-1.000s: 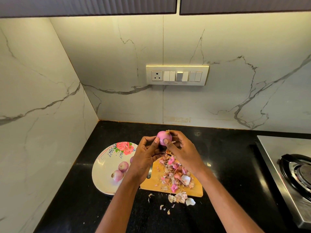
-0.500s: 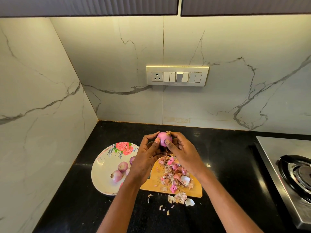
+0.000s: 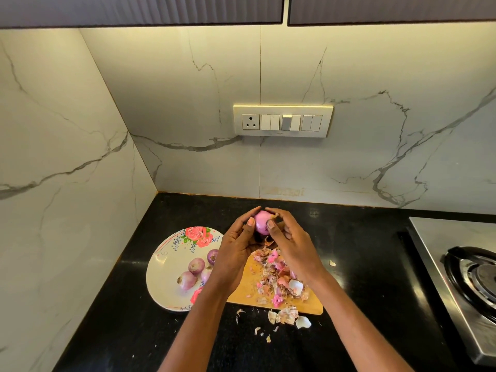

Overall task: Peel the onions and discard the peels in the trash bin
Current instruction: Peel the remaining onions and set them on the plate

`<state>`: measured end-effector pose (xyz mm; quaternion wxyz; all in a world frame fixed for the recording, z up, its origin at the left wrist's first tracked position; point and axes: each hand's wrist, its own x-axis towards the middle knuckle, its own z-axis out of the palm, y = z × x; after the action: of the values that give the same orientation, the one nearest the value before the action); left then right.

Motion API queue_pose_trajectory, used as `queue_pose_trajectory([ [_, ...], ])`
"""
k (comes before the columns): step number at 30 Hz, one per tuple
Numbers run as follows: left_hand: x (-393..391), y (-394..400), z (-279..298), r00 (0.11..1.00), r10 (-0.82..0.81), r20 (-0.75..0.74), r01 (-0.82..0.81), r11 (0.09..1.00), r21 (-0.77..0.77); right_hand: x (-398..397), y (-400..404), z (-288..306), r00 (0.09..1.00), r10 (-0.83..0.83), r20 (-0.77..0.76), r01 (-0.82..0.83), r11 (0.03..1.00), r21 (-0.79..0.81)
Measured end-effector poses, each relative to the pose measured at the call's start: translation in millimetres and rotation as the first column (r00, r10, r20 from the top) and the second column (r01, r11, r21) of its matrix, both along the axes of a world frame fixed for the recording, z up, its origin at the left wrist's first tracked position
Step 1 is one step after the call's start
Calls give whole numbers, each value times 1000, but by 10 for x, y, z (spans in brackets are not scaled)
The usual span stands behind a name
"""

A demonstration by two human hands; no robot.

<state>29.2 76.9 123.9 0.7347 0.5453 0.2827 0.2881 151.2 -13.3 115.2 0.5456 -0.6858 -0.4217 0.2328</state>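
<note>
Onion (image 3: pixel 261 222) pinched in both hands, left hand (image 3: pixel 236 253) steadying, right hand (image 3: pixel 292 245) picking skin, held over cutting board (image 3: pixel 312 307) so peels (image 3: pixel 276 277) drop there.

We see a glossy pink-purple onion (image 3: pixel 261 222) at frame centre. Lower left, our white plate (image 3: pixel 163 267) bears red-pink roses with green leaves and blue sprigs, holding purple-and-white onions (image 3: pixel 196 265). The tan cutting board (image 3: pixel 311 307) carries pink, brown and white peels (image 3: pixel 279 280). The counter (image 3: pixel 362 277) is speckled black; the walls (image 3: pixel 188 103) are white marble, grey-veined.
</note>
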Motion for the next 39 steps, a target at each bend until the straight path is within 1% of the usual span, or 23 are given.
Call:
queue_pose_trajectory([
  [3,-11,16,-5,999,34,2,-34,999,-32,-5,-16,7,1000,27,-13,-27,999,30],
  [7,-23,14,-18,999,33,16,-32,997,-66,-24,-10,72,999,40,-15,-39,997,66],
  [11,-28,5,-31,994,87,63,-78,988,-133,-42,17,109,985,21,-172,-3,995,105],
  [17,-24,3,-48,986,122,114,-104,983,-152,-36,32,75,972,20,-235,2,996,90],
  [19,-18,-2,-74,983,144,109,-127,980,-152,-59,46,43,966,15,-257,12,995,102],
  [22,-5,-15,-105,982,176,75,-164,976,-142,-87,65,-2,957,-42,-286,73,993,98],
  [25,26,-38,-115,979,197,42,-189,970,-153,-96,75,-29,915,-91,-392,132,988,79],
  [28,43,-56,-132,977,214,18,-207,963,-173,-89,86,-62,930,-106,-353,136,989,62],
  [32,13,-25,-144,972,234,9,-227,953,-203,-96,71,-67,950,-27,-312,45,998,52],
  [33,12,-19,-141,973,230,7,-224,956,-191,-99,73,-69,953,-34,-301,51,997,50],
  [37,36,-63,-151,973,228,-40,-230,971,-58,-109,106,-73,924,-162,-347,188,981,42],
  [39,54,-81,-163,967,252,-47,-255,963,-91,-96,105,-55,915,-138,-379,171,984,55],
])
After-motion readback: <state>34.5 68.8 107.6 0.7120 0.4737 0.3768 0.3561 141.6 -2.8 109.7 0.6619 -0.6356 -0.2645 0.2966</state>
